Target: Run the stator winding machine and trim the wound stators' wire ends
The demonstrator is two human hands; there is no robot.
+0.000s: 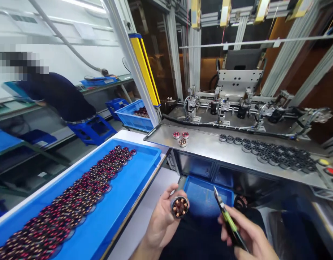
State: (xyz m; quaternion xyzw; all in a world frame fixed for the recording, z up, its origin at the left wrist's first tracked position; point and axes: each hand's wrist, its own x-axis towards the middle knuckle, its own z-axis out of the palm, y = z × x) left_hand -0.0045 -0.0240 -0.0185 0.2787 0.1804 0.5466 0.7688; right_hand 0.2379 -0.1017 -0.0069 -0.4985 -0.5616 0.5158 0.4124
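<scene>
My left hand (162,216) is closed around a small round stator with copper windings (180,207), its face turned toward me. My right hand (247,234) grips a pair of green-handled cutters (226,216), tip pointing up and left toward the stator, a short gap away. Both hands hover low in front of the bench, over a small blue bin (201,198). To my left a large blue tray (128,187) holds several rows of red-wound stators (82,195).
A steel bench top (207,146) carries three stators (181,137) at its left and a line of dark ring parts (269,151) to the right. Machine fixtures stand behind. Coloured buttons (331,171) sit far right. A person in dark blue bends over a bench at far left.
</scene>
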